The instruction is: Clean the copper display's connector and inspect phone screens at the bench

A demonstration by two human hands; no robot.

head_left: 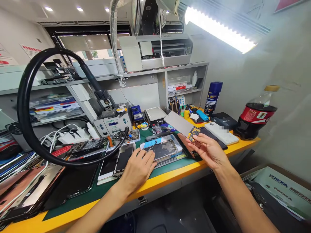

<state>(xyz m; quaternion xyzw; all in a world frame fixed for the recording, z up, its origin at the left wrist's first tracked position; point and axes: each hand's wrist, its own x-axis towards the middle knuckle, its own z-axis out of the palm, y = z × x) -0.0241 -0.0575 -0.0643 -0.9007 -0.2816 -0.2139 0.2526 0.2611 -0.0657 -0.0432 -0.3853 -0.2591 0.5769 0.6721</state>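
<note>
My right hand is raised over the bench's right part, pinching a small yellow-and-black circuit board between thumb and fingers. My left hand is bent over the left end of an opened phone, its thumb at the near edge. The phone's dark inside faces up, and it lies on a light blue-and-white piece above a perforated metal strip. Left of that hand lies another phone with a dark face, partly covered by my fingers.
A thick black hose loops across the left side, near a grey soldering station. Phone screens are stacked at left. A cola bottle, blue spray can and white phone stand or lie at right. A bright lamp hangs overhead.
</note>
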